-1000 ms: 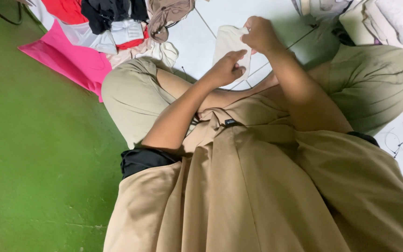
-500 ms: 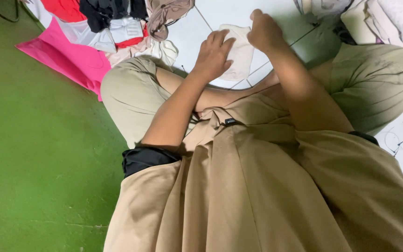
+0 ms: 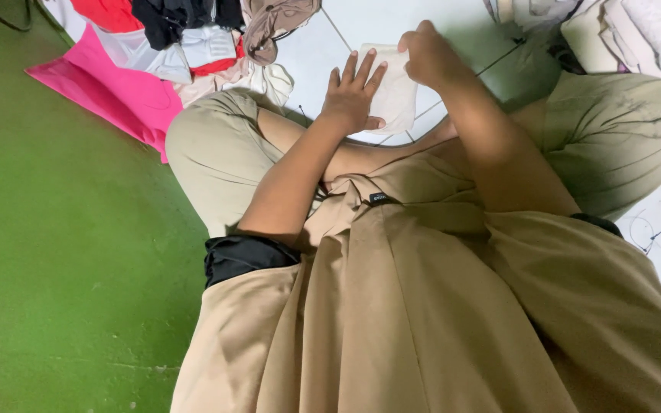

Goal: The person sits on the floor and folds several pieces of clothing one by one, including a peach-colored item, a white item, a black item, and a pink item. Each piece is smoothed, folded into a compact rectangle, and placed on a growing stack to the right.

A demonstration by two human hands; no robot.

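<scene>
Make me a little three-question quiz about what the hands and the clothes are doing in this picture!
1. True or false: the left hand lies flat, fingers spread, on the small white cloth.
2. Which hand pinches the cloth's top edge?
3. The pile of clothes lies on: A) pink fabric B) a chair C) a lap.

Key: 1 true. 2 the right hand. 3 A.
</scene>
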